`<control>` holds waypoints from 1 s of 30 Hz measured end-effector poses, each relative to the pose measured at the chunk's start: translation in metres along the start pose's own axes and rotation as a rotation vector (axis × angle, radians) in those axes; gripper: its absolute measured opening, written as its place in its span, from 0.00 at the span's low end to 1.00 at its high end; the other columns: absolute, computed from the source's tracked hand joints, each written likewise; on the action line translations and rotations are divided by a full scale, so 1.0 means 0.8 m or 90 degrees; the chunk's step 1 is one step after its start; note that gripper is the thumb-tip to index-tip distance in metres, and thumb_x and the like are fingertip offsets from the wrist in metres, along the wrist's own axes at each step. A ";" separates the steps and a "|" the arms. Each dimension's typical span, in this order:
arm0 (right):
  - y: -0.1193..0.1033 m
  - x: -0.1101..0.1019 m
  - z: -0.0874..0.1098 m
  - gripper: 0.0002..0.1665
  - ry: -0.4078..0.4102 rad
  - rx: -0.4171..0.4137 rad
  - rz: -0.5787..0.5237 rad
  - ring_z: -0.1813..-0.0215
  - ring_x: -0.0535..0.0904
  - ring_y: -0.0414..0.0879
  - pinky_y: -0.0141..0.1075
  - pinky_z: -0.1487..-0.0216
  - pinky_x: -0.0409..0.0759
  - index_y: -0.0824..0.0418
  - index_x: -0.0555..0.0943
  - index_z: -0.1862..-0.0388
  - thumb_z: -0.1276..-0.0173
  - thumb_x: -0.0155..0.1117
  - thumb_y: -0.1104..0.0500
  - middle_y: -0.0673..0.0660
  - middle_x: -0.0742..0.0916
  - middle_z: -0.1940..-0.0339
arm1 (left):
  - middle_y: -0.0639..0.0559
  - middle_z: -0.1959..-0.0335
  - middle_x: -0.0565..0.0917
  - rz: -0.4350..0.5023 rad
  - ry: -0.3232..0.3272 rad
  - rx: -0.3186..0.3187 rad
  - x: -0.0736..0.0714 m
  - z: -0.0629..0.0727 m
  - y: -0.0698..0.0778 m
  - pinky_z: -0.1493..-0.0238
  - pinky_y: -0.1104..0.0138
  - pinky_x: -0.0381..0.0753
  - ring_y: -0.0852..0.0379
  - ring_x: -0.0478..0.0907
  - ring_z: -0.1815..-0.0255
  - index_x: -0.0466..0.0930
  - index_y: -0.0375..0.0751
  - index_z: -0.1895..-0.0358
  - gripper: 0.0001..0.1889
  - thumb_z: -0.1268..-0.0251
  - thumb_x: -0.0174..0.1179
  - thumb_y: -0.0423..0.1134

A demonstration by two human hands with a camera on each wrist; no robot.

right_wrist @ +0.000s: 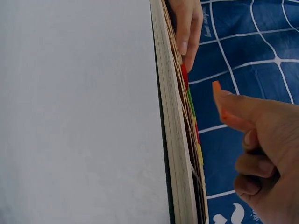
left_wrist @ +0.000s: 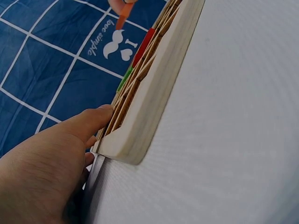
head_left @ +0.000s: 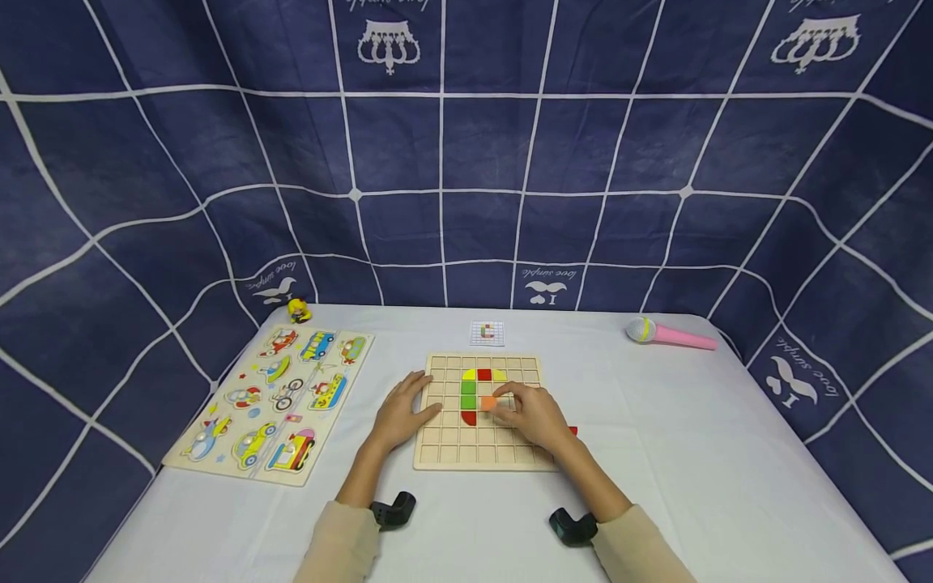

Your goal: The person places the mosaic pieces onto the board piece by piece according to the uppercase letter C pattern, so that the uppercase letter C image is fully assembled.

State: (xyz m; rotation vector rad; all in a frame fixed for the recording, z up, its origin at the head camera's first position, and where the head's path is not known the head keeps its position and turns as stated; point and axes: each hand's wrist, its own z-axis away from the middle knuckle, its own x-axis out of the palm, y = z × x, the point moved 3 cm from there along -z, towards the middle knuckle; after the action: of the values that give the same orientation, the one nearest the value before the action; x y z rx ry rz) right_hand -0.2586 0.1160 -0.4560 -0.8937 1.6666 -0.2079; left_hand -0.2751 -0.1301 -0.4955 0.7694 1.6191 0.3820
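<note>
A wooden grid board (head_left: 453, 456) lies on the white table, with green tiles (head_left: 468, 394), a red square tile (head_left: 484, 375), a rounded red tile (head_left: 469, 418) and yellow corner tiles (head_left: 470, 376) set in its cells. Between thumb and fingertips my right hand (head_left: 534, 414) pinches an orange square tile (head_left: 488, 402) over the board's middle. The right wrist view shows that orange tile (right_wrist: 217, 100) raised above the board's surface. My left hand (head_left: 399, 411) rests at the board's left edge, thumb on the rim, fingers extended.
Behind the board lies a small pattern card (head_left: 487, 334). A vehicle puzzle board (head_left: 240, 405) sits at the left, near a small yellow figurine (head_left: 298, 310). A pink toy microphone (head_left: 674, 334) lies at the right. Something red (head_left: 573, 431) shows beside my right wrist.
</note>
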 end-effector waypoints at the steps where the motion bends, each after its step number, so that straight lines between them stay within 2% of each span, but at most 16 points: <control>1: 0.000 0.002 0.000 0.15 -0.003 -0.001 0.003 0.87 0.59 0.35 0.28 0.87 0.57 0.52 0.83 0.61 0.46 0.72 0.50 0.44 0.67 0.90 | 0.41 0.32 0.62 0.000 0.001 0.001 0.000 0.000 0.000 0.35 0.47 0.56 0.40 0.55 0.31 0.67 0.40 0.36 0.33 0.42 0.61 0.51; 10: 0.006 0.017 0.005 0.15 -0.026 -0.028 0.010 0.88 0.59 0.34 0.28 0.88 0.57 0.57 0.83 0.62 0.46 0.72 0.51 0.42 0.68 0.91 | 0.42 0.32 0.62 -0.003 0.000 -0.005 0.000 -0.002 0.001 0.35 0.47 0.56 0.40 0.55 0.31 0.67 0.41 0.36 0.32 0.42 0.61 0.51; 19: 0.004 0.017 0.006 0.15 -0.059 0.003 0.019 0.88 0.60 0.34 0.28 0.87 0.58 0.54 0.83 0.61 0.46 0.71 0.49 0.43 0.69 0.91 | 0.41 0.32 0.62 0.000 0.000 -0.006 0.000 -0.001 0.003 0.35 0.47 0.55 0.40 0.54 0.31 0.67 0.41 0.36 0.32 0.43 0.61 0.51; 30: 0.004 0.024 0.005 0.17 -0.068 0.002 0.042 0.87 0.59 0.34 0.28 0.85 0.58 0.51 0.83 0.60 0.47 0.71 0.46 0.43 0.68 0.91 | 0.42 0.32 0.62 -0.003 0.007 -0.002 0.002 0.000 -0.001 0.35 0.47 0.55 0.41 0.54 0.31 0.68 0.42 0.36 0.32 0.43 0.61 0.51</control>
State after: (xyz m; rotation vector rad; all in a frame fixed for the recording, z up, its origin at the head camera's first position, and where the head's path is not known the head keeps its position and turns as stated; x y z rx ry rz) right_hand -0.2575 0.1072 -0.4737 -0.8318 1.5930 -0.1148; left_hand -0.2755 -0.1299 -0.4969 0.7633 1.6297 0.3858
